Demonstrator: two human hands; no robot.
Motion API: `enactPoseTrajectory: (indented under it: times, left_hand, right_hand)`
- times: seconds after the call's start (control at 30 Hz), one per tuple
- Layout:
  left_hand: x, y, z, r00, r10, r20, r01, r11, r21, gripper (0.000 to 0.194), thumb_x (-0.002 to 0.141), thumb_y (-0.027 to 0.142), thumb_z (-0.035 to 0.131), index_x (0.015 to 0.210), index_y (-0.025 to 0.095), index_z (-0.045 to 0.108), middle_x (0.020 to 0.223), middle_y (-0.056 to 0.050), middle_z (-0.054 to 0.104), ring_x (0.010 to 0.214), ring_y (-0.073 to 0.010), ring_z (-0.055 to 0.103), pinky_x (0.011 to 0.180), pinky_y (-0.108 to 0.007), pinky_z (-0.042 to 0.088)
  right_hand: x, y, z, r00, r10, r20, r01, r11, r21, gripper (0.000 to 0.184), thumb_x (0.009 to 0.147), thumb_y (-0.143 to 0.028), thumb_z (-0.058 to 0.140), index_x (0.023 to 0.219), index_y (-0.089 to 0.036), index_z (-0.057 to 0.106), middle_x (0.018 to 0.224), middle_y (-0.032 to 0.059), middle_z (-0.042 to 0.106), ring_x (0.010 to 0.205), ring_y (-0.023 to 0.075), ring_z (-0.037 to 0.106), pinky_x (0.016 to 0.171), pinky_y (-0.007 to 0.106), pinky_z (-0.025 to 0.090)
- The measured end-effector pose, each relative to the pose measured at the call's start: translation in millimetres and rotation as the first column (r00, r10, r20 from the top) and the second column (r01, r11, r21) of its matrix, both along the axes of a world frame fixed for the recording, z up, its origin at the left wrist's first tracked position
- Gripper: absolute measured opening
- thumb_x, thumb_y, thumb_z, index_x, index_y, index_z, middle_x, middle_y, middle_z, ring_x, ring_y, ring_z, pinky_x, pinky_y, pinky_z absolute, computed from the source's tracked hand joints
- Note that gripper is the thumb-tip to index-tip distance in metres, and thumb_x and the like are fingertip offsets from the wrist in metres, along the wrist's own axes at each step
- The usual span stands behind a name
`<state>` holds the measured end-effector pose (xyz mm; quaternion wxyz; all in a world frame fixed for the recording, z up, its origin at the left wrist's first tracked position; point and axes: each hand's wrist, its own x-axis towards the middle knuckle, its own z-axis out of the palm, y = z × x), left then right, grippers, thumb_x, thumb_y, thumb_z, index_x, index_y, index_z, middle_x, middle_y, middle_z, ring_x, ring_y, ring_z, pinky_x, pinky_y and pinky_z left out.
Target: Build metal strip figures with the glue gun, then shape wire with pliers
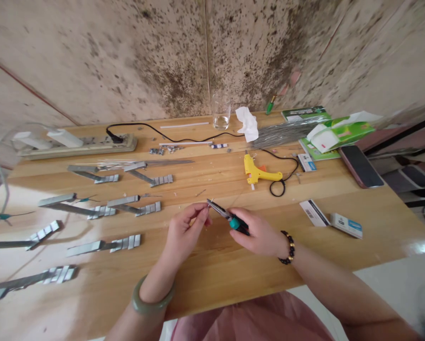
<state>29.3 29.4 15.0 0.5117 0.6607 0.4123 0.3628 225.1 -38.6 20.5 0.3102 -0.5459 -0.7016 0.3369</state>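
My right hand (260, 233) is wrapped round the teal-and-black handles of a pair of long-nosed pliers (221, 210). The jaws point up and to the left. At their tip, my left hand (186, 233) is closed in a pinch of thumb and forefinger. Whatever lies between those fingers is too small to make out; a tiny yellowish bit shows by the jaw tip. A short thin piece of wire (200, 192) lies on the wooden table (212, 274) just beyond my left hand.
Several folded grey metallic strips (127, 242) spread over the left side. A power strip (77, 148), a glass of water (221, 116) and a wire bundle (286, 132) stand along the wall. A yellow glue gun (257, 171), small boxes (346, 225) and a phone (361, 166) lie rightward.
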Motion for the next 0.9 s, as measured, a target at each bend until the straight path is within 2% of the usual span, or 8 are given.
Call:
enactPoseTrajectory:
  times: [0.4,0.57,0.7,0.9]
  left_hand:
    - [-2.2,-0.1,-2.1,0.999,-0.03,-0.044,0.031,0.999,0.031,0.02,0.087,0.031,0.054,0.085,0.016,0.067,0.066,-0.001,0.065,0.062,-0.0123,0.059,0.063,-0.023,0.049]
    - [-2.1,-0.4,-3.8,0.999,-0.018,-0.034,0.019,0.999,0.026,0.019,0.086,0.031,0.055,0.091,0.016,0.067,0.067,-0.002,0.066,0.062,-0.0133,0.061,0.064,-0.024,0.05]
    - [-2.1,-0.2,-4.5,0.996,0.021,-0.087,-0.018,0.999,0.035,0.024,0.084,0.032,0.059,0.1,0.016,0.065,0.072,-0.003,0.069,0.067,-0.0156,0.064,0.068,-0.026,0.051]
    - [-0.7,0.9,-3.9,0.992,0.031,-0.126,-0.025,0.999,0.044,0.021,0.087,0.033,0.055,0.094,0.017,0.066,0.077,-0.004,0.071,0.07,-0.0158,0.066,0.071,-0.027,0.052]
  right_hand:
    - [-0.1,-1.4,2.3,0.999,0.01,0.051,-0.009,1.0,-0.019,0.031,0.082,-0.019,0.054,0.113,-0.019,0.055,0.102,0.0083,0.066,0.091,0.0209,0.061,0.081,0.033,0.048]
    - [0.1,-1.6,3.6,0.999,0.007,0.042,-0.006,1.0,-0.029,0.031,0.083,-0.02,0.054,0.114,-0.019,0.055,0.103,0.0084,0.066,0.092,0.0211,0.061,0.081,0.033,0.047]
    - [-0.1,0.0,4.7,1.0,-0.022,0.011,0.022,0.999,-0.039,0.031,0.083,-0.018,0.054,0.113,-0.019,0.054,0.103,0.0076,0.066,0.091,0.02,0.061,0.081,0.032,0.047]
    - [-0.3,-0.1,1.5,0.999,-0.039,0.0,0.039,0.999,-0.031,0.035,0.082,-0.019,0.055,0.117,-0.018,0.052,0.106,0.0089,0.065,0.094,0.0208,0.061,0.085,0.034,0.047]
